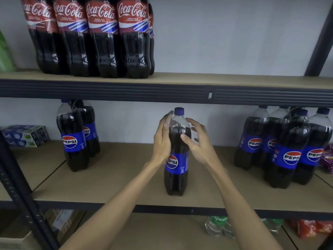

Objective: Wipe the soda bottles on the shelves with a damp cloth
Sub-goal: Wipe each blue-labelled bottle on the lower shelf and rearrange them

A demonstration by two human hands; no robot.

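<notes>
The Pepsi bottle [177, 179] (tall, narrow-based) stands between the flat left hand [163, 138], which touches it, and the wide-spread right hand [196, 141]; an uneven push could topple it off the shelf [108, 177].

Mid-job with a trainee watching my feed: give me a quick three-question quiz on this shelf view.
1. Fill in: the red-labelled bottles on the upper shelf carry the brand ____.
2. True or false: the left hand or the right hand holds a cloth.
3. The Pepsi bottle between the hands stands on: A) the upper shelf, B) the middle shelf, C) the lowest shelf.
Key: 1 Coca-Cola; 2 false; 3 B.
</notes>
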